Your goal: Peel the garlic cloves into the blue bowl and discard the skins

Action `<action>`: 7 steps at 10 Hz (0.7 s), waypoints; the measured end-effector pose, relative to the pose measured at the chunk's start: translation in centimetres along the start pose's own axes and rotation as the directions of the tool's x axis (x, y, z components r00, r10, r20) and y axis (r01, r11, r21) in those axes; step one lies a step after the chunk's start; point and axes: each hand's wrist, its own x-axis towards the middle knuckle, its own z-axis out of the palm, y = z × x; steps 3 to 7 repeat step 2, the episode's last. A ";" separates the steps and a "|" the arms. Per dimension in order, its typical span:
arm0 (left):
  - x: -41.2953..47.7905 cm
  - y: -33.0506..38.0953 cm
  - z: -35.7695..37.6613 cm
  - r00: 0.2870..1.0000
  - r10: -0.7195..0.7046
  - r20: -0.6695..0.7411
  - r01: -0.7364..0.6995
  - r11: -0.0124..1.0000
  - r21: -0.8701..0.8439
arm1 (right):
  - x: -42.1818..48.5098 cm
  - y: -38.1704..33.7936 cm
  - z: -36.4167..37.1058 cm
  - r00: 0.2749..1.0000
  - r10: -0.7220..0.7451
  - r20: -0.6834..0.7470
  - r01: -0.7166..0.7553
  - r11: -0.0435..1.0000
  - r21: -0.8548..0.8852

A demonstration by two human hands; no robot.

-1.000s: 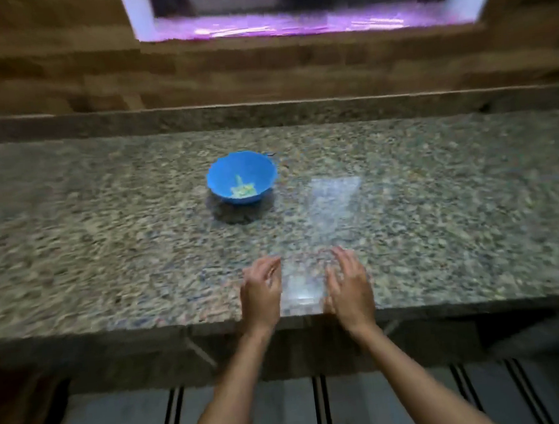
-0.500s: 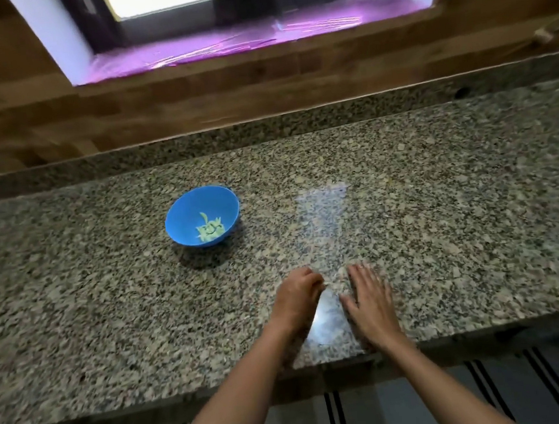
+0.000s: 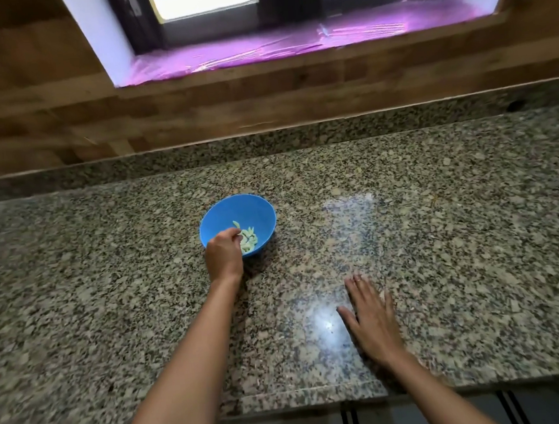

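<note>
The garlic cloves [image 3: 248, 240] lie peeled, pale and curved, in the blue bowl [image 3: 237, 208] at mid-bench [image 3: 109, 294]. Judged light, firm and slippery; pinch each across its middle. The left hand [image 3: 224, 255] curls over the near rim; whether it holds anything cannot be told. The right hand [image 3: 370, 319] rests flat, fingers straight.

I can read nothing from here: no lettering, label, brand mark, number or sign. The blue bowl [image 3: 237, 212], at about 11 o'clock from the middle of my view, shows plain colour on its wall. The speckled granite counter [image 3: 445, 265] carries only its stone pattern and glare. The purple-covered window sill [image 3: 290, 45] at 12 o'clock is shiny and creased, with no print I can make out.
</note>
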 end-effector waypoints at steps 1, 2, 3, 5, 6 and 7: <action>0.4 -0.1 -0.7 0.999 -0.023 -0.025 0.020 0.995 -0.096 | 0.2 0.1 0.0 1.000 0.009 -0.015 -0.009 1.000 0.014; -2.1 0.3 -1.0 0.987 0.102 -0.127 -0.123 0.977 -0.171 | -0.2 -0.3 -0.1 0.999 0.042 -0.010 -0.042 0.999 0.023; -2.1 0.3 -1.0 0.987 0.102 -0.127 -0.123 0.977 -0.171 | -0.2 -0.3 -0.1 0.999 0.042 -0.010 -0.042 0.999 0.023; -2.1 0.3 -1.0 0.987 0.102 -0.127 -0.123 0.977 -0.171 | -0.2 -0.3 -0.1 0.999 0.042 -0.010 -0.042 0.999 0.023; -2.1 0.3 -1.0 0.987 0.102 -0.127 -0.123 0.977 -0.171 | -0.2 -0.3 -0.1 0.999 0.042 -0.010 -0.042 0.999 0.023; -2.1 0.3 -1.0 0.987 0.102 -0.127 -0.123 0.977 -0.171 | -0.2 -0.3 -0.1 0.999 0.042 -0.010 -0.042 0.999 0.023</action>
